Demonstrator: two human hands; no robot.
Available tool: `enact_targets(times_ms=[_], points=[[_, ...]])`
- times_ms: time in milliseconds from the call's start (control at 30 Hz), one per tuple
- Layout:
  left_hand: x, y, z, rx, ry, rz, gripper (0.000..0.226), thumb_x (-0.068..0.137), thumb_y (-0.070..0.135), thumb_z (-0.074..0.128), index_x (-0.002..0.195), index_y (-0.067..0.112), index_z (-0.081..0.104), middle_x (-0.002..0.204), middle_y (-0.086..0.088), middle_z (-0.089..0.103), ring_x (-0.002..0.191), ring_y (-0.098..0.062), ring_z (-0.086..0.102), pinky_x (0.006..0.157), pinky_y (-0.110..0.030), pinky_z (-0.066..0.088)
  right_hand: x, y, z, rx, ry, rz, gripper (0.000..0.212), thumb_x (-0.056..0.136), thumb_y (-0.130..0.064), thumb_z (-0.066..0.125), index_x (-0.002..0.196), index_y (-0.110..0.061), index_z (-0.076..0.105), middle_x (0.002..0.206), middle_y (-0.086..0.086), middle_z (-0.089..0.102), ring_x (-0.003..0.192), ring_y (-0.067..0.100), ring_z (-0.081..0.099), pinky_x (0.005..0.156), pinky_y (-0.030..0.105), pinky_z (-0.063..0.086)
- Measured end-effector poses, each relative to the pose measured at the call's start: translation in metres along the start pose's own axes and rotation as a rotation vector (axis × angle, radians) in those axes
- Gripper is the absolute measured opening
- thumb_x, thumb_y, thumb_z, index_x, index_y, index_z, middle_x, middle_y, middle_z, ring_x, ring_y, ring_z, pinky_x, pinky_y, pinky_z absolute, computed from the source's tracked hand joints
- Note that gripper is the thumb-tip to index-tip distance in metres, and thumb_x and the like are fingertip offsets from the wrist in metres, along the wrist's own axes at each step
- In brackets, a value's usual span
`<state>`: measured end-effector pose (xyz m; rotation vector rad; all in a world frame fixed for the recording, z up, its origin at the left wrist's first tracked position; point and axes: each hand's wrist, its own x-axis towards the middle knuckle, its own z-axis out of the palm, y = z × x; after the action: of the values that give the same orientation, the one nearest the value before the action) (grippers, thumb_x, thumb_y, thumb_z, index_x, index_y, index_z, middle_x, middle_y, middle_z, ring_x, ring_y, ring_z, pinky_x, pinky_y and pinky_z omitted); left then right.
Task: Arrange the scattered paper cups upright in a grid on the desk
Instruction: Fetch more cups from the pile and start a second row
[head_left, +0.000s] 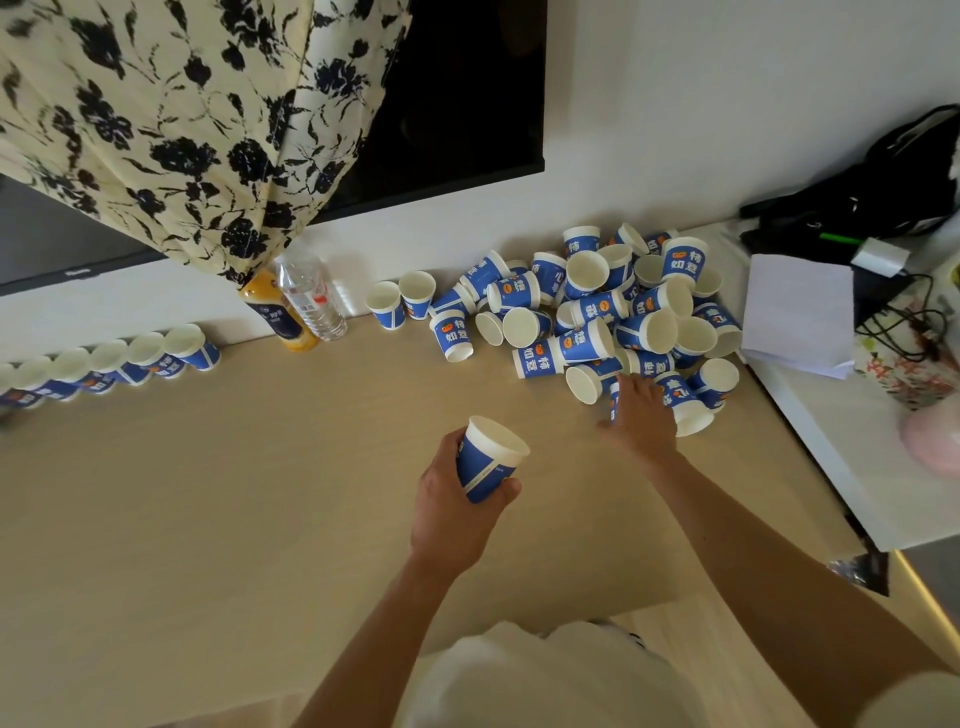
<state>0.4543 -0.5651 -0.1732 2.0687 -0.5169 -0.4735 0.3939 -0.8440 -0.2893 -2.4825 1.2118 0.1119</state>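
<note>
Frame centre: paper cup (488, 462) is clasped mid-wall by left hand (454, 506); at the pile (587, 340), right hand (641, 423) finger state cannot be told. Light, crushable, so a gentle mid-wall grip is advised.

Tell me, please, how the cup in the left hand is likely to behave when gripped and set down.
Probably light: the left hand alone holds the cup clear of the desk. Being empty thin paper, it likely dents if squeezed. Set down, it may tip and roll, as cups in the pile lie sideways.
</note>
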Motion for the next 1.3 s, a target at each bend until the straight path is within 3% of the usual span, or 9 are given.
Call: enact_targets(times_ms=[300,433,533,633,733,967,1100,1167,1300], points=[[-0.002,-0.005,-0.004,0.004,0.029,-0.015,0.06,0.076,0.027,0.086,0.127,0.025,0.054,0.104,0.019,0.065,0.094,0.011,0.058,0.07,-0.007,0.047,-0.018,0.007,0.026,-0.028,0.192,-0.105,0.071,0.062,-0.016,0.088,0.123,-0.008,0.052,0.123,0.017,0.055,0.121,0.038,0.049,0.098,0.05,0.047],[-0.002,-0.007,-0.001,0.003,0.018,-0.019,0.059,0.075,0.026,0.086,0.126,0.026,0.055,0.104,0.019,0.065,0.093,0.011,0.059,0.069,-0.006,0.046,-0.027,0.01,0.032,0.018,0.217,-0.119,0.074,0.059,-0.014,0.089,0.123,-0.009,0.052,0.127,0.016,0.052,0.124,0.038,0.047,0.1,0.048,0.045],[-0.001,-0.006,0.001,-0.003,0.009,-0.028,0.057,0.076,0.024,0.085,0.123,0.027,0.054,0.103,0.019,0.065,0.091,0.012,0.059,0.067,-0.006,0.046,-0.034,0.013,0.034,0.126,0.157,-0.069,0.086,0.067,-0.019,0.088,0.139,-0.01,0.043,0.138,0.017,0.046,0.134,0.037,0.039,0.1,0.048,0.046],[-0.002,-0.007,0.002,-0.019,0.007,-0.042,0.055,0.077,0.024,0.085,0.12,0.029,0.052,0.101,0.02,0.064,0.088,0.011,0.059,0.065,-0.006,0.045,-0.036,0.018,0.039,0.211,0.048,0.042,0.09,0.075,-0.028,0.084,0.148,-0.013,0.033,0.142,0.014,0.044,0.131,0.033,0.046,0.094,0.047,0.049],[-0.004,-0.012,0.0,-0.043,0.033,-0.066,0.051,0.079,0.025,0.082,0.119,0.031,0.051,0.1,0.02,0.066,0.086,0.007,0.061,0.065,-0.008,0.045,-0.035,0.02,0.041,0.237,-0.009,0.087,0.087,0.076,-0.032,0.083,0.146,-0.015,0.034,0.135,0.011,0.053,0.121,0.032,0.056,0.091,0.045,0.05],[-0.014,-0.031,-0.023,-0.148,0.146,-0.121,0.039,0.087,0.019,0.075,0.115,0.03,0.05,0.089,0.018,0.065,0.074,-0.002,0.06,0.064,-0.014,0.046,-0.04,0.006,0.047,0.173,-0.059,0.083,0.077,0.075,-0.036,0.085,0.137,-0.012,0.045,0.129,0.013,0.058,0.113,0.032,0.061,0.089,0.045,0.052],[-0.023,-0.044,-0.047,-0.208,0.241,-0.135,0.032,0.093,0.02,0.069,0.118,0.025,0.049,0.093,0.01,0.064,0.076,-0.007,0.059,0.068,-0.02,0.046,-0.058,-0.027,0.034,0.401,-0.065,0.05,0.07,0.072,-0.018,0.088,0.132,-0.007,0.053,0.124,0.011,0.062,0.109,0.031,0.062,0.085,0.038,0.049],[-0.027,-0.048,-0.058,-0.232,0.277,-0.145,0.031,0.093,0.03,0.067,0.117,0.027,0.049,0.096,0.009,0.064,0.081,-0.007,0.06,0.072,-0.022,0.046,-0.073,-0.056,0.026,0.547,-0.09,-0.014,0.064,0.07,-0.008,0.087,0.126,-0.008,0.056,0.117,0.007,0.064,0.101,0.026,0.063,0.08,0.032,0.046],[-0.035,-0.058,-0.087,-0.207,0.385,-0.172,0.05,0.074,0.051,0.065,0.119,0.037,0.047,0.109,0.015,0.062,0.104,-0.018,0.059,0.087,-0.036,0.05,-0.109,-0.123,0.026,0.789,-0.142,-0.108,0.06,0.068,-0.001,0.085,0.117,-0.019,0.057,0.106,-0.005,0.067,0.092,0.008,0.064,0.073,0.023,0.051]])
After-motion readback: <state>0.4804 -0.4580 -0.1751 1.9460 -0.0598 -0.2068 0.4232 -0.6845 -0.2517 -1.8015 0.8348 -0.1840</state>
